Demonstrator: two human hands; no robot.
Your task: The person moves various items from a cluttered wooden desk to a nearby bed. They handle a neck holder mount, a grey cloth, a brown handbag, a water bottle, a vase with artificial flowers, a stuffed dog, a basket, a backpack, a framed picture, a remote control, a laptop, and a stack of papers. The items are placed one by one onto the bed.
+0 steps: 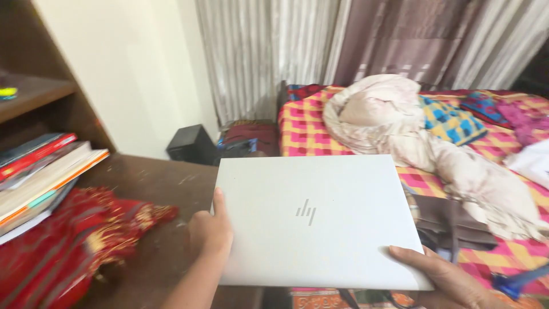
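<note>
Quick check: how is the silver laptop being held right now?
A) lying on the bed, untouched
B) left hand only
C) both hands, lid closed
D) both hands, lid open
C: the left hand grips the closed laptop's left edge and the right hand supports its lower right corner.

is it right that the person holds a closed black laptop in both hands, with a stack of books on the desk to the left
Not quite: the laptop is silver-white, not black. The head view shows it closed, with the left hand on its left edge and the right hand under its lower right corner. The stack of books does lie on the desk to the left.
</note>
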